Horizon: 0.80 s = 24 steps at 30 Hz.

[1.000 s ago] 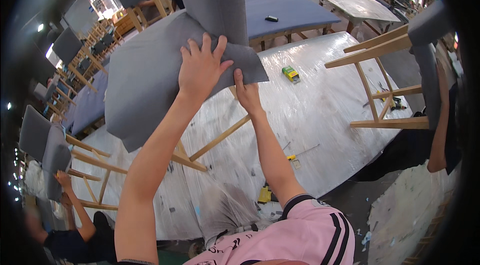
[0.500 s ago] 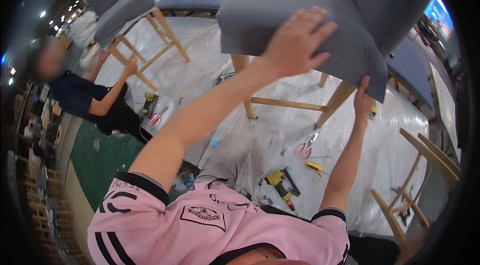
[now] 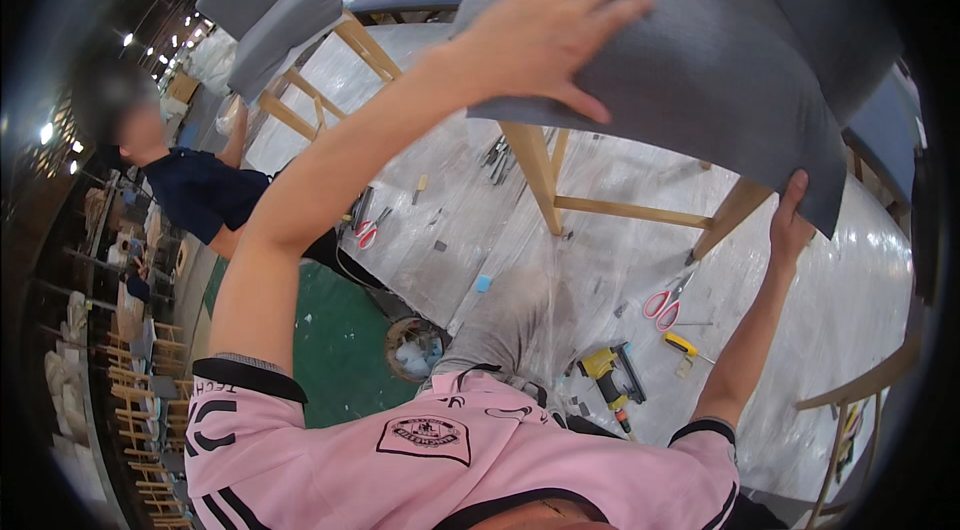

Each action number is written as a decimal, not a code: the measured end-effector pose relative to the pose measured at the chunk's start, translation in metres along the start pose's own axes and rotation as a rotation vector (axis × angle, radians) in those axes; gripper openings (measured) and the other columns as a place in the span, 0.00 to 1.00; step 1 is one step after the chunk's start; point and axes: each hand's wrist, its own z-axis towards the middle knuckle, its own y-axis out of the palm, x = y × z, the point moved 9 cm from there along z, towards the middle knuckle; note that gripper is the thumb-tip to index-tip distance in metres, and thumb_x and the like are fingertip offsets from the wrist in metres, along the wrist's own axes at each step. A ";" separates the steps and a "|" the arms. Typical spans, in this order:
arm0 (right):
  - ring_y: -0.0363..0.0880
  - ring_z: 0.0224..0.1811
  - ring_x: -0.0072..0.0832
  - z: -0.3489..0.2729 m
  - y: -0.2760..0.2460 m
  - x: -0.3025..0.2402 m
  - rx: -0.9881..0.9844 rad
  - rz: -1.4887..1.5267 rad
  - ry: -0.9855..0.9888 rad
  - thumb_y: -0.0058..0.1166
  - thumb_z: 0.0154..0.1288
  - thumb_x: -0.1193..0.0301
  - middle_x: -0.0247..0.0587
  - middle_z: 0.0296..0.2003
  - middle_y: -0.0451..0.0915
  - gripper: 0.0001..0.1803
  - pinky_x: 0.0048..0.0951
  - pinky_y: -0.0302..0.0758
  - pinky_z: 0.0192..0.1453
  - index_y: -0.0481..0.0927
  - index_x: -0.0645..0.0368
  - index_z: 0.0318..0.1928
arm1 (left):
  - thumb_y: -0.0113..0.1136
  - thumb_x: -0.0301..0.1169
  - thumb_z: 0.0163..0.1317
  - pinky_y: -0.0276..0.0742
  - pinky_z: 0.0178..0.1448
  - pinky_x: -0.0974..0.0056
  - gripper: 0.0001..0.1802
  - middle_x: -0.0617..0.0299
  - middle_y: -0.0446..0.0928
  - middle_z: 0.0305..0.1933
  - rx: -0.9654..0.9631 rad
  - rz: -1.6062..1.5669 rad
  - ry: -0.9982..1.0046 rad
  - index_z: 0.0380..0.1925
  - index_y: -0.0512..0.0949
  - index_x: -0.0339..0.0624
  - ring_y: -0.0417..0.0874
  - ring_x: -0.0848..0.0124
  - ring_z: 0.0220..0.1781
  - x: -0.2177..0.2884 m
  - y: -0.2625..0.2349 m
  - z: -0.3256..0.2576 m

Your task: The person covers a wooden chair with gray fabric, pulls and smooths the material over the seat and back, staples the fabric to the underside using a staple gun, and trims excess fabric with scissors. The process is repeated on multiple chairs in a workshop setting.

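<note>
A grey upholstered chair (image 3: 712, 60) stands before me on pale wooden legs, loose fabric hanging over the front of its seat. My left hand (image 3: 540, 38) lies flat on the left part of the seat cover, fingers spread. At the cover's lower right corner, my right hand (image 3: 792, 222) pinches the grey fabric (image 3: 825, 192), thumb in front and the other fingers mostly hidden behind it. The chair's front left leg (image 3: 533, 175) and a crossbar (image 3: 632, 212) show below the cloth.
Below the chair, red-handled scissors (image 3: 662, 310), a yellow-handled tool (image 3: 680, 342) and a yellow-black staple gun (image 3: 612, 380) lie on plastic sheeting (image 3: 480, 260). At left, a co-worker (image 3: 205, 192) is beside another grey chair (image 3: 285, 25). A wooden frame (image 3: 860, 385) stands at lower right.
My left hand has slid leftward across the seat cover. The right hand keeps its hold at the fabric's corner. The whole view has shifted, and the co-worker's chair sits partly behind my arm.
</note>
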 end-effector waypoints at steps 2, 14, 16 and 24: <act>0.79 0.61 0.45 -0.007 0.001 0.004 0.037 0.059 0.050 0.49 0.82 0.61 0.57 0.59 0.81 0.25 0.39 0.71 0.67 0.75 0.75 0.61 | 0.76 0.62 0.45 0.70 0.76 0.48 0.60 0.40 0.65 0.75 0.046 0.006 0.031 0.76 0.62 0.49 0.70 0.43 0.74 0.028 0.008 0.030; 0.77 0.62 0.36 0.008 -0.008 0.030 0.089 0.318 0.263 0.51 0.82 0.58 0.56 0.66 0.74 0.34 0.34 0.76 0.63 0.62 0.76 0.72 | 0.72 0.55 0.55 0.65 0.74 0.37 0.49 0.38 0.64 0.77 0.231 0.070 -0.100 0.75 0.66 0.54 0.69 0.35 0.73 0.110 0.017 0.118; 0.77 0.63 0.36 0.005 -0.006 0.043 0.059 0.396 0.428 0.50 0.82 0.57 0.54 0.67 0.73 0.34 0.32 0.78 0.63 0.63 0.77 0.71 | 0.70 0.52 0.59 0.64 0.75 0.39 0.43 0.42 0.65 0.77 0.287 0.076 -0.072 0.73 0.69 0.52 0.69 0.37 0.74 0.119 0.011 0.105; 0.70 0.72 0.42 0.012 -0.014 0.023 -0.050 0.131 0.187 0.45 0.84 0.54 0.58 0.71 0.69 0.36 0.37 0.62 0.76 0.64 0.78 0.70 | 0.76 0.40 0.52 0.70 0.73 0.48 0.41 0.53 0.74 0.69 0.307 -0.006 -0.234 0.68 0.72 0.51 0.76 0.55 0.70 0.058 -0.027 -0.036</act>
